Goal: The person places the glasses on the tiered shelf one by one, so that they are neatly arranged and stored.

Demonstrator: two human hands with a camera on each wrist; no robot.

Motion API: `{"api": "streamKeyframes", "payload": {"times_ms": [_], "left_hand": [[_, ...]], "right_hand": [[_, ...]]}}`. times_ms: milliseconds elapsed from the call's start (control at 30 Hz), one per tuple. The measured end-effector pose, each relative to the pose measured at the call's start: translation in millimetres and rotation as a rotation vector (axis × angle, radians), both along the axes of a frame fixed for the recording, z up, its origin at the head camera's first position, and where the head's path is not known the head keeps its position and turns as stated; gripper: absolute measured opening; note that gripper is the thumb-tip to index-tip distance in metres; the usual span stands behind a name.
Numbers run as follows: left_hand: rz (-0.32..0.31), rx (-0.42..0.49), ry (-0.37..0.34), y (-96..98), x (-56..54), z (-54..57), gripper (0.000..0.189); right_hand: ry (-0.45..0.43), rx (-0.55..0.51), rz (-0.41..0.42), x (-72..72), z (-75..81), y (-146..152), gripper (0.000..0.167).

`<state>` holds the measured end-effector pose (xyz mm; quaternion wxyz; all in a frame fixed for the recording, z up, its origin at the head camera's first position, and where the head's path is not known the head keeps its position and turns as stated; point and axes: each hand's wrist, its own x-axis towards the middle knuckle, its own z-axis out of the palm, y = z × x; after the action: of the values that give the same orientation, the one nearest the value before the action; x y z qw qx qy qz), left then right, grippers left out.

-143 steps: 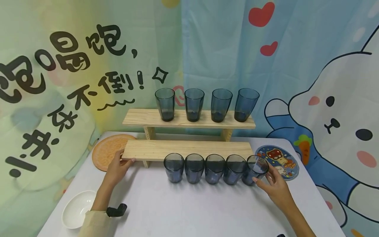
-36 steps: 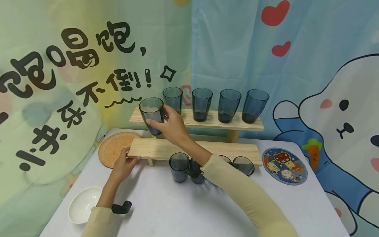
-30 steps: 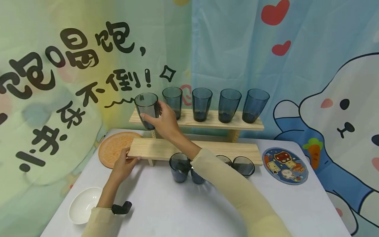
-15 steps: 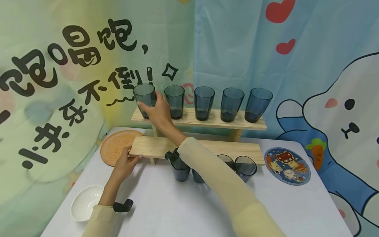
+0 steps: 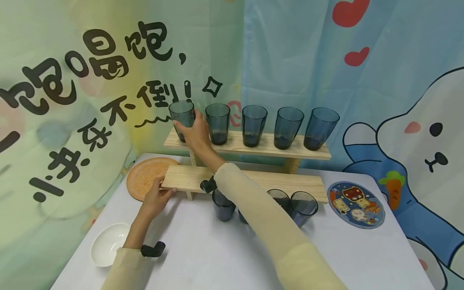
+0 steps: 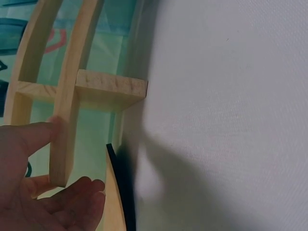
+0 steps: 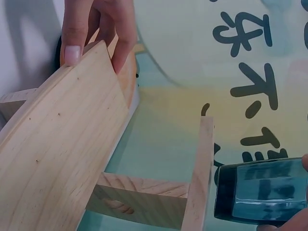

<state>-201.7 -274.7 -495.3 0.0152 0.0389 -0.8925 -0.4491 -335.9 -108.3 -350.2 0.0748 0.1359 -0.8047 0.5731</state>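
At the left end of the upper wooden board, my right hand (image 5: 197, 135) holds a blue-tinted drinking glass (image 5: 182, 112), thumb on the near side. Its base is at the board's surface; in the right wrist view the glass (image 7: 269, 190) shows close to the board's edge. My left hand (image 5: 155, 201) grips the left end of the lower board of the two-tier wooden shelf (image 5: 188, 177), its thumb on that board (image 6: 65, 139) in the left wrist view. Several matching glasses (image 5: 253, 125) stand along the upper board, right of the held one.
More glasses (image 5: 303, 205) stand on the white table before the shelf, partly hidden by my right sleeve (image 5: 268, 229). An orange round mat (image 5: 145, 177) lies left, with a white bowl (image 5: 108, 245) nearer. A blue cartoon mat (image 5: 357, 205) lies right.
The right hand took the rightmost front glass, carried it left across the shelf, then raised and lowered it onto the upper board's left end. My left hand has kept its grip.
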Motion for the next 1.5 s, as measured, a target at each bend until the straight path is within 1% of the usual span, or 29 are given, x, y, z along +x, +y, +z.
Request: {"api": "streamKeyframes", "payload": {"times_ms": [100, 300, 600, 700, 767, 867, 967, 1067, 1167, 1267, 1367, 1467, 1500], "left_hand": [[-0.001, 0.000, -0.004, -0.1, -0.8, -0.3, 0.069], [-0.002, -0.003, -0.001, 0.2, -1.0, -0.7, 0.069], [0.003, -0.014, -0.010, 1.7, -0.6, 0.6, 0.070], [0.003, -0.013, -0.005, 3.3, -1.0, 0.8, 0.070], [0.003, -0.010, -0.006, 4.3, -1.1, 0.5, 0.069], [-0.002, -0.005, -0.007, 4.4, -0.3, 0.5, 0.070], [-0.002, -0.009, -0.011, 2.9, 1.3, 1.4, 0.070], [0.001, -0.016, -0.013, 1.7, 2.0, 2.5, 0.070], [-0.009, -0.013, -0.010, 2.3, 1.7, 2.9, 0.070], [-0.012, -0.011, -0.010, 3.0, 1.2, 2.3, 0.070], [-0.011, -0.017, -0.017, 3.3, 1.6, 2.5, 0.071], [-0.009, -0.027, -0.025, 2.5, 2.5, 3.7, 0.071], [-0.010, -0.028, -0.028, 2.1, 2.8, 4.3, 0.071]], "right_hand": [[-0.008, 0.010, -0.009, -2.8, -1.9, -0.1, 0.083], [-0.013, 0.003, -0.024, -3.9, -6.0, -1.5, 0.085], [0.020, 0.020, -0.035, -4.5, -13.1, -1.3, 0.086], [0.029, 0.044, -0.021, -3.0, -14.6, 0.5, 0.089], [0.019, 0.068, -0.004, 0.7, -14.6, 2.5, 0.093], [-0.014, 0.114, 0.042, 11.0, -13.0, 6.8, 0.101], [-0.055, 0.167, 0.097, 26.0, -9.8, 13.2, 0.105], [-0.068, 0.207, 0.141, 42.0, -5.0, 24.2, 0.103], [-0.046, 0.233, 0.192, 58.0, 0.4, 44.1, 0.096], [-0.024, 0.237, 0.260, 75.8, 8.4, 77.3, 0.082], [-0.013, 0.214, 0.308, 93.2, 16.8, 119.3, 0.071], [-0.013, 0.188, 0.296, 107.1, 20.3, 163.1, 0.065], [-0.016, 0.185, 0.278, 110.9, 19.6, 177.6, 0.064]]}}
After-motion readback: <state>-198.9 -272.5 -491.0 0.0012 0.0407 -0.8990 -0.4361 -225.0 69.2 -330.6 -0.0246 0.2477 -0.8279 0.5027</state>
